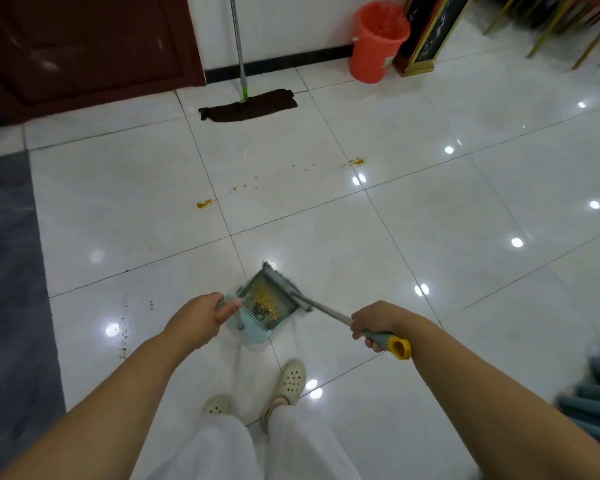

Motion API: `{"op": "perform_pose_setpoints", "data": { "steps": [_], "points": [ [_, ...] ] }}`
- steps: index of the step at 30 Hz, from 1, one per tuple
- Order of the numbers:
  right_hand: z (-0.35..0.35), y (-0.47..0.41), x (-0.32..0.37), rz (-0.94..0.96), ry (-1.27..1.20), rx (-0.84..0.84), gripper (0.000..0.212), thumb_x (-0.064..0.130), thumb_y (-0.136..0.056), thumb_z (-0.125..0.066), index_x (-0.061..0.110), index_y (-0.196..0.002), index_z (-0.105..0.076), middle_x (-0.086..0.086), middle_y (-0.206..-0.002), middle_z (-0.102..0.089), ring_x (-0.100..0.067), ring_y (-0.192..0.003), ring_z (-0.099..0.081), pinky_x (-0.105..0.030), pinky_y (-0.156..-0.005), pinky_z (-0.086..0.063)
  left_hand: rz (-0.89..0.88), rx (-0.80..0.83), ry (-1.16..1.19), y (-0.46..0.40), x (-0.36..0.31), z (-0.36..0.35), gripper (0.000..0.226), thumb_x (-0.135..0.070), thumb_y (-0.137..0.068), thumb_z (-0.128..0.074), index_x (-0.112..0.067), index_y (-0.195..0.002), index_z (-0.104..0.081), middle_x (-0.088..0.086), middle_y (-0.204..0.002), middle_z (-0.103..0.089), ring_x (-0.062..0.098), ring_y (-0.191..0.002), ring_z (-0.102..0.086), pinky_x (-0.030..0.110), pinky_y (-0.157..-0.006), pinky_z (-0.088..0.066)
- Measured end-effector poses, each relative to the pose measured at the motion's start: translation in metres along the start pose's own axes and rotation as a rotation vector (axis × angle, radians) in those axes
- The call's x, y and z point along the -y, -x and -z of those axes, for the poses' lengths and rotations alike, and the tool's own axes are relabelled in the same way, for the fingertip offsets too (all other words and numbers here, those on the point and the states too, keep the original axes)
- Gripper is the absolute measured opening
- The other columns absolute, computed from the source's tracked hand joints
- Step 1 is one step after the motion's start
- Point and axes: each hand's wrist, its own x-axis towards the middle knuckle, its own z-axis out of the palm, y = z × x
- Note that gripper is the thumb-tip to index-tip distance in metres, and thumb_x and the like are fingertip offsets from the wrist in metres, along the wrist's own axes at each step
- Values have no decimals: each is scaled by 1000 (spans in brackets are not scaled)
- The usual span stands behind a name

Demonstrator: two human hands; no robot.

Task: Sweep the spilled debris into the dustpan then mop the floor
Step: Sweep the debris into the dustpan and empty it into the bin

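A pale blue dustpan (255,329) stands on the white tiled floor just ahead of my feet, with yellow debris (265,301) piled inside it. My left hand (201,317) grips the dustpan's handle. My right hand (374,323) is closed around the grey broom handle with its yellow end (399,348). The broom head (281,280) rests at the dustpan's mouth. Farther out, yellow crumbs (204,203) and a second patch (356,161) lie on the tiles, joined by a thin trail of specks. A flat mop (248,105) with a dark cloth leans on the far wall.
An orange bucket (374,43) stands by the far wall, beside a framed black board (426,32). A dark red door (84,50) is at the far left, a grey floor strip (11,289) along the left. Small dark specks (123,337) dot the tiles near my left arm.
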Motion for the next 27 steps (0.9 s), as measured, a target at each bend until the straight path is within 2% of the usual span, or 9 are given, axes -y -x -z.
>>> {"op": "perform_pose_setpoints", "data": {
  "steps": [2,4,8,13,16,19,22,25,27],
  "points": [
    [-2,10,-4,18,17,5,27,11,-88,-57,1,-112,-61,-13,-94,-62,-15,-56,-53,-24,-50,-48,-14,-2,-6,1,7,3,40,-51,-95,-38,-17,-78,-49,3,-64,-52,14,-51,-46,24,-46,-39],
    [-9,21,-7,34,84,-1,32,11,-85,-60,5,-117,-62,-12,-87,-61,-15,-56,-55,-25,-53,-50,-24,0,13,1,12,6,40,-52,-95,-38,-19,-74,-46,3,-64,-52,14,-50,-46,22,-44,-38],
    [-27,32,-7,59,133,-59,35,11,-85,-62,7,-120,-60,-10,-84,-62,-15,-56,-57,-24,-52,-51,-39,15,28,8,25,6,43,-56,-93,-38,-19,-72,-45,4,-63,-54,14,-48,-46,21,-40,-37],
    [-44,28,4,54,10,-132,34,1,-85,-59,-1,-119,-59,-15,-86,-58,-17,-54,-53,-22,-46,-47,-68,5,52,23,52,9,41,-55,-93,-41,-22,-70,-45,-1,-60,-52,11,-47,-45,21,-42,-35],
    [-59,21,10,37,13,-159,22,2,-88,-56,-2,-109,-61,-16,-83,-57,-18,-55,-51,-20,-42,-44,-64,-3,65,29,70,14,43,-56,-92,-43,-19,-68,-45,0,-59,-50,11,-46,-42,23,-44,-33],
    [-82,17,11,0,10,-142,10,4,-91,-56,-4,-97,-58,-12,-71,-54,-17,-51,-50,-13,-35,-42,-76,2,26,35,85,14,41,-55,-92,-42,-22,-70,-45,-2,-60,-50,10,-48,-42,23,-43,-32],
    [-109,18,4,-33,-66,-90,17,7,-92,-56,-5,-103,-58,-12,-75,-57,-16,-52,-50,-14,-36,-43,-83,2,11,38,96,11,37,-55,-93,-42,-27,-70,-46,-6,-59,-50,7,-49,-44,23,-43,-32],
    [-124,26,-5,-28,-90,-54,26,11,-90,-58,-1,-113,-58,-11,-85,-63,-14,-54,-52,-18,-43,-47,-72,-9,18,41,104,10,41,-57,-92,-41,-23,-69,-45,-3,-60,-50,10,-51,-45,24,-44,-33],
    [-126,35,-10,-29,-109,-38,29,12,-88,-60,2,-115,-60,-9,-84,-64,-13,-51,-53,-19,-45,-48,-68,-9,32,43,107,11,42,-57,-92,-40,-23,-69,-44,-3,-60,-49,10,-51,-45,23,-44,-32]
  ]
}}
